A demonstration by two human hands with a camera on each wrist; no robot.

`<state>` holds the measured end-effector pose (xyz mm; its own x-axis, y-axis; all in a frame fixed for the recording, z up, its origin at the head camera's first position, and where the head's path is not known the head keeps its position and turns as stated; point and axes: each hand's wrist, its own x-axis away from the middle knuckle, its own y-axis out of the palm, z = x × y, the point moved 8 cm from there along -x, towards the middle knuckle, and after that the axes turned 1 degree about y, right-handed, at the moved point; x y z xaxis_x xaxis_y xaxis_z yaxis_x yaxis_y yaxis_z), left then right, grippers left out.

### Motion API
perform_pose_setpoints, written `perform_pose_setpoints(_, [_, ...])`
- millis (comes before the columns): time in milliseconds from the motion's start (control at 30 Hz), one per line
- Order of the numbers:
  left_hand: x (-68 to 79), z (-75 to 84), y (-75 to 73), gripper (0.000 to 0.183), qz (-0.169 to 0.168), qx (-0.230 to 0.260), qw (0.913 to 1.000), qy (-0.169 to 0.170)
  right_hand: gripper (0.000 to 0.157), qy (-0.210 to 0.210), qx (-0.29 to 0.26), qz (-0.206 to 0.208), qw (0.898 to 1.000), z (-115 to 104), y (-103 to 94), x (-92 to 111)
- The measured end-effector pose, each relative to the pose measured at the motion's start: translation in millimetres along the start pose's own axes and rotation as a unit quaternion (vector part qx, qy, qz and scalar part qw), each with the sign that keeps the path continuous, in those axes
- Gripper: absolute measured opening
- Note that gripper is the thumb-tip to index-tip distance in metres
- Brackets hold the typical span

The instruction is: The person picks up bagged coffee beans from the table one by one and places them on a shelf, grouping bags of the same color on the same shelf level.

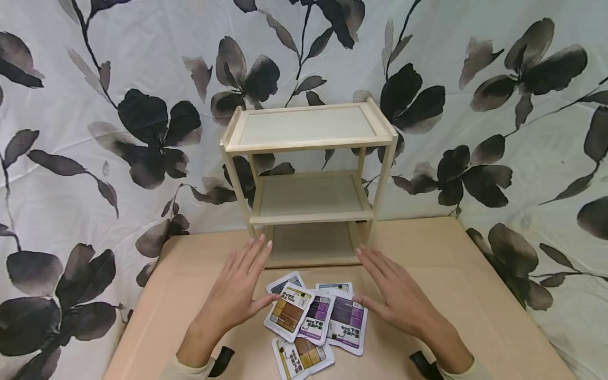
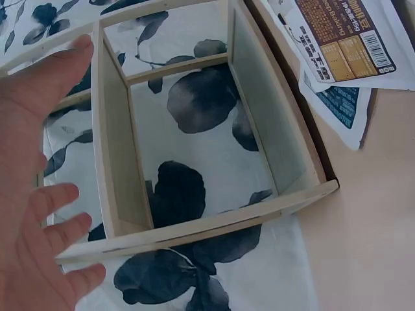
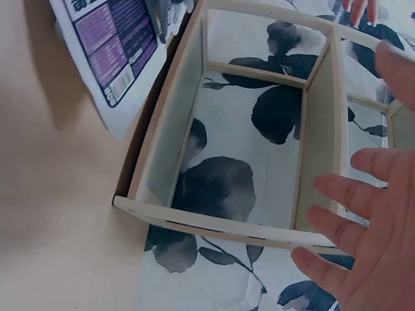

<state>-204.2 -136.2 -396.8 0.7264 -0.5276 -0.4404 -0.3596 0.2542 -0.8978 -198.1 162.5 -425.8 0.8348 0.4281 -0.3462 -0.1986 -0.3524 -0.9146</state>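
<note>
Head view, hands: the left hand (image 1: 235, 295) and the right hand (image 1: 396, 298) lie flat with straight, spread fingers on the table (image 1: 475, 295), grasping nothing; the packets (image 1: 315, 316) lie between them.
Head view, shelf: the wooden shelf (image 1: 309, 182), three tiers, stands at the table's back edge against the flowered cloth (image 1: 95, 132); both sets of fingertips reach its front feet.
Head view, room: bare tabletop lies wide to the left and right of the hands; the packets overlap just in front of the lowest tier.
Head view, writing: brown, purple and blue label panels show, the print too small to read.
Left wrist view: the left hand (image 2: 39, 194) is open, fingers straight, beside the shelf frame (image 2: 194, 227); a brown-labelled packet (image 2: 343, 39) with a barcode lies over a blue-labelled one (image 2: 340, 107), text unreadable.
Right wrist view: the right hand (image 3: 369, 240) is open beside the frame (image 3: 220, 223); a purple-labelled packet (image 3: 113, 48) rests at the shelf's foot, its print blurred.
</note>
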Motion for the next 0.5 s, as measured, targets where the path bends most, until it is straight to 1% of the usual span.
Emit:
perform_pose_setpoints(167, [0.1,-3.4,-6.9,0.109,0.044,0.040,0.9980,0.023,0.082,0.024,-0.042,0.009,0.999,3,-3.1,1])
perform_pose_setpoints(267, [-0.1,-7.0,-11.1,0.107,0.065,0.062,0.9956,0.026,0.076,0.032,-0.055,0.024,0.998,4,-4.7,3])
perform_pose_setpoints(400, [0.1,-13.3,-14.4,0.105,0.077,0.091,0.9928,0.013,0.067,0.045,-0.067,0.034,0.996,6,-3.7,4])
perform_pose_setpoints(500, [0.0,-20.5,-15.3,0.105,0.086,0.117,0.9894,-0.005,0.064,0.064,-0.083,0.028,0.994,6,0.1,4])
